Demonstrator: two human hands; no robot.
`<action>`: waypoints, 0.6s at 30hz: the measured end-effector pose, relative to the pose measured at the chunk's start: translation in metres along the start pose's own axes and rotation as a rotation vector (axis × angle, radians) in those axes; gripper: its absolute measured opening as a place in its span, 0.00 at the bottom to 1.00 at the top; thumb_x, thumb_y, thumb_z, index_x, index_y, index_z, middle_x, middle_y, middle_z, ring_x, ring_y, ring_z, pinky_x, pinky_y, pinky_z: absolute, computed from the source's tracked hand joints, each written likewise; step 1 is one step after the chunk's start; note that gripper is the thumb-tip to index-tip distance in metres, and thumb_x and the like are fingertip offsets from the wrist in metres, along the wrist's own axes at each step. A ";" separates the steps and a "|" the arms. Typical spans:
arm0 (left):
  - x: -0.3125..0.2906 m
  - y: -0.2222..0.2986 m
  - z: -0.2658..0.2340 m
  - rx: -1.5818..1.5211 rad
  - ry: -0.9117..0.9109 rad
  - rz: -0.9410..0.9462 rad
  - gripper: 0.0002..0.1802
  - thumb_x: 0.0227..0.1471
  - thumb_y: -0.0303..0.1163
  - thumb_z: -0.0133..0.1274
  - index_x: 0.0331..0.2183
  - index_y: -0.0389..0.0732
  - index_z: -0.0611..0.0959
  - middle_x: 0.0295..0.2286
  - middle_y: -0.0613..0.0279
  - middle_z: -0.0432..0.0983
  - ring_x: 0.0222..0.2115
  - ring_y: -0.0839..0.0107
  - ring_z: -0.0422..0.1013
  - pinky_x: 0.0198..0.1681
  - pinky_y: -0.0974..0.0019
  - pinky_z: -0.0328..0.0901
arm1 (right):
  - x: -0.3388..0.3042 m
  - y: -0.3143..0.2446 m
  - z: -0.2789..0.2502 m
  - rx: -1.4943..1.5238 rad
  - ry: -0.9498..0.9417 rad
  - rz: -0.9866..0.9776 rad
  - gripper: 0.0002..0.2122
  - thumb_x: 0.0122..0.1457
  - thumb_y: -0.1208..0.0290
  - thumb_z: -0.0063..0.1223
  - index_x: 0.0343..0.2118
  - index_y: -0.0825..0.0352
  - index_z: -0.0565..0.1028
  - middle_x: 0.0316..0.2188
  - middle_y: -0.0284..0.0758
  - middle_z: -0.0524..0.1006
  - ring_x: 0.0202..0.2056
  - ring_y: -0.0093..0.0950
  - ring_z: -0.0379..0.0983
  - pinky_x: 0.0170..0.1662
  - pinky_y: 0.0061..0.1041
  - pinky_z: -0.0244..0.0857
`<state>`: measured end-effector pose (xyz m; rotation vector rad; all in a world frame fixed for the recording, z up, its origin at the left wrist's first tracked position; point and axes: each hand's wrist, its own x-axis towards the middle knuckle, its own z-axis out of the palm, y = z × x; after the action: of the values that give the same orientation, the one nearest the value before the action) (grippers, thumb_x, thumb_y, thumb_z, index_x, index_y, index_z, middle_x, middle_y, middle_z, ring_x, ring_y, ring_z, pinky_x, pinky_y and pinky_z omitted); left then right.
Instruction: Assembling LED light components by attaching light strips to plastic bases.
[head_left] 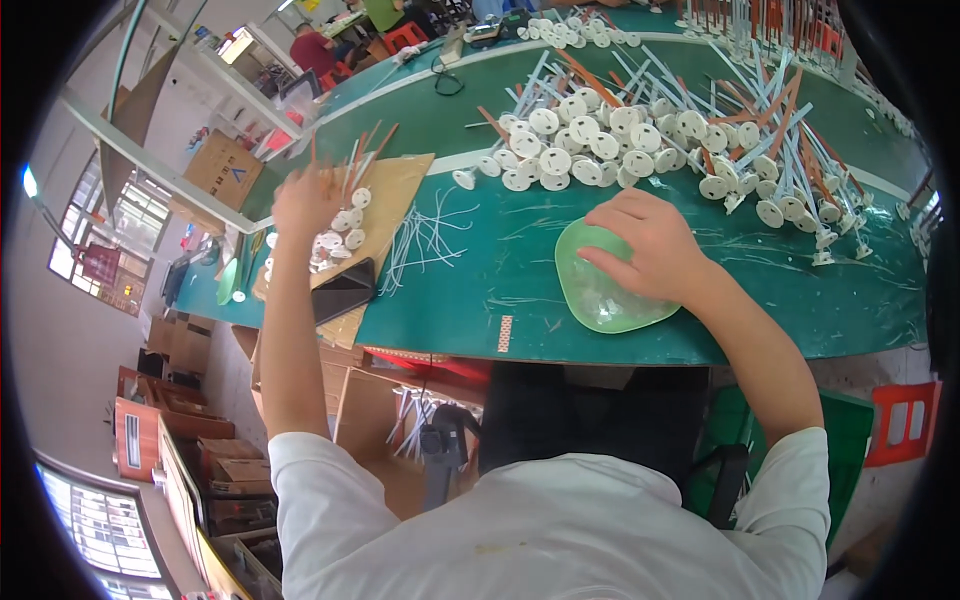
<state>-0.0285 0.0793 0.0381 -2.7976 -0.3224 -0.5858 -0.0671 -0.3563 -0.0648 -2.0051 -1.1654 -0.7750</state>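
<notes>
My left hand (303, 203) is raised over a piece of brown cardboard (397, 185) at the left. It is blurred, so its fingers cannot be made out. Close to it, several white round discs (349, 218) with brown stems lie on the cardboard. My right hand (645, 240) reaches over a light green bowl (620, 317), thumb and fingers apart and nothing visible between them. Inside the bowl is clear or whitish stuff, too small to tell. Thin white strips (425, 240) lie loose between the cardboard and the bowl.
A large heap of white discs with grey and brown stems (590, 140) covers the far side of the green table (480, 290). A dark phone (343, 291) lies on the cardboard. An orange-red stool (901, 424) stands at the right. Other people (318, 50) sit in the background.
</notes>
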 end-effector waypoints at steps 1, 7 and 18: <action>0.002 0.009 0.013 -0.100 0.075 0.164 0.33 0.44 0.49 0.60 0.50 0.43 0.76 0.44 0.40 0.75 0.45 0.46 0.73 0.49 0.52 0.67 | 0.003 -0.004 0.000 0.005 -0.005 -0.004 0.13 0.48 0.70 0.65 0.35 0.69 0.77 0.31 0.39 0.78 0.32 0.37 0.74 0.34 0.32 0.69; -0.014 0.140 0.048 -0.354 -0.052 0.454 0.27 0.49 0.46 0.59 0.48 0.42 0.78 0.42 0.41 0.76 0.44 0.47 0.72 0.49 0.51 0.67 | 0.002 -0.003 0.000 0.001 -0.051 0.004 0.11 0.47 0.71 0.65 0.33 0.68 0.77 0.31 0.38 0.78 0.31 0.37 0.74 0.33 0.32 0.69; -0.051 0.076 0.009 -0.497 0.015 0.380 0.21 0.41 0.34 0.67 0.39 0.38 0.82 0.30 0.53 0.80 0.28 0.64 0.76 0.33 0.62 0.70 | -0.001 0.000 0.002 -0.032 -0.055 -0.039 0.08 0.47 0.73 0.63 0.31 0.66 0.77 0.31 0.35 0.78 0.31 0.34 0.74 0.31 0.29 0.70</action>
<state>-0.0502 0.0019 -0.0071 -3.1906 0.4111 -0.6638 -0.0676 -0.3551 -0.0670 -2.0473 -1.2342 -0.7671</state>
